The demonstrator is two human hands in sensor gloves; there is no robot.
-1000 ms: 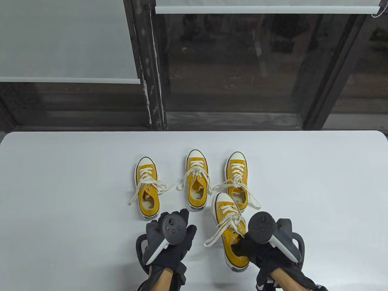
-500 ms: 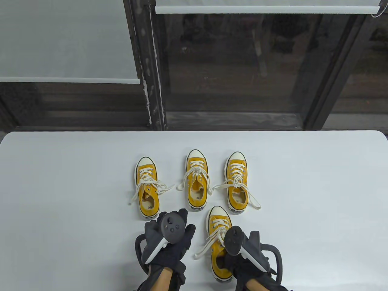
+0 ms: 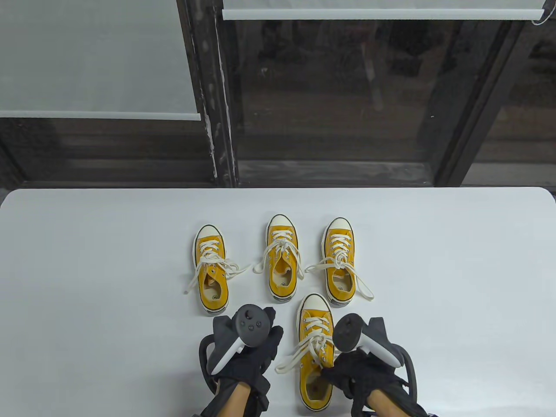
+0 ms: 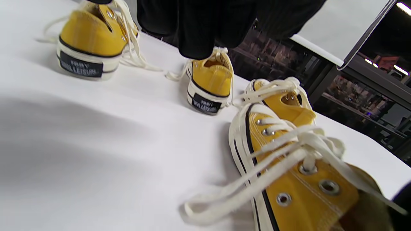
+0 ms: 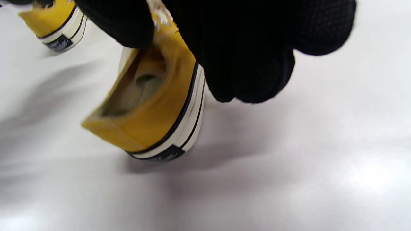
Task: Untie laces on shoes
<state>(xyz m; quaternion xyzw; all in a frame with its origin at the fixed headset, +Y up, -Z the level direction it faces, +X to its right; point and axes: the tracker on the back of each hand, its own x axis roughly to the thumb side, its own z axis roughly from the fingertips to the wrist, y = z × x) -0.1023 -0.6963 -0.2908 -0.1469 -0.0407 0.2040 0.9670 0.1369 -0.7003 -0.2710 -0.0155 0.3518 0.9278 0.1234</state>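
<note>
Four yellow sneakers with cream laces stand on the white table [image 3: 108, 260]. Three stand in a back row: left [image 3: 211, 273], middle [image 3: 282, 260], right [image 3: 339, 265]. The fourth, near shoe [image 3: 313, 360] stands in front, toe pointing away, its laces [image 3: 304, 352] tied in a bow. My right hand [image 3: 336, 375] grips this shoe at the right side of its collar; the right wrist view shows the fingers [image 5: 250, 57] over the collar and the heel [image 5: 160, 128]. My left hand [image 3: 271, 323] hovers empty just left of the near shoe, which shows in the left wrist view [image 4: 289, 166].
The table's far edge [image 3: 278, 189] runs below dark window frames. Bare white tabletop lies to the left and right of the shoes. Loose lace ends trail from the back shoes, one [image 3: 365, 289] close to the near shoe's toe.
My right hand has pulled the near shoe back and to the left, away from the right back shoe, and straightened it. My left hand has shifted slightly right.
</note>
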